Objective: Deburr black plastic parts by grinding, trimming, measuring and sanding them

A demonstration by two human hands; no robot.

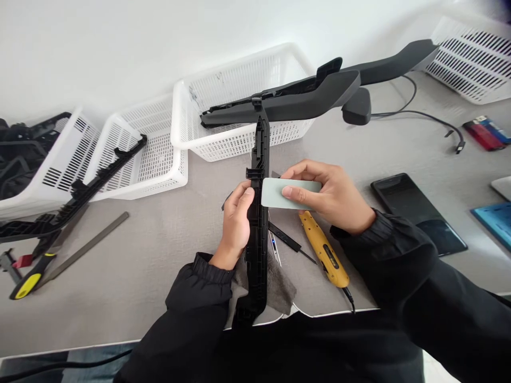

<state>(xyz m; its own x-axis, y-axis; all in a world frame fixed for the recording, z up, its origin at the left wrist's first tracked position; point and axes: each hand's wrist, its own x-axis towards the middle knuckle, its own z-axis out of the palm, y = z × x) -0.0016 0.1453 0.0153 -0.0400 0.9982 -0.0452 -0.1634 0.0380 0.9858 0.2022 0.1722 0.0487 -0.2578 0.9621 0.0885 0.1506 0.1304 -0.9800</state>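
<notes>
My left hand [235, 223] is closed around a long black plastic trim strip [257, 239], which stands lengthwise in front of me with its ribbed, clipped side showing. In my right hand [331, 194] is a flat pale green rectangular block [285, 192] with rounded corners, pinched between thumb and fingers. The block's left end is right at the strip's right edge; whether they touch I cannot tell. Below the strip lies a grey cloth [281, 287]. A yellow corded power tool [325, 250] and a thin black-handled tool [284, 236] rest to the right of the strip.
White baskets [215, 146] line the back, with more dark trim parts [311, 103] lying across one. At left are a flat metal file [91, 244], a yellow-black handle [32, 276] and another black strip [104, 173]. A black phone [419, 213] and cable [423, 114] lie at right.
</notes>
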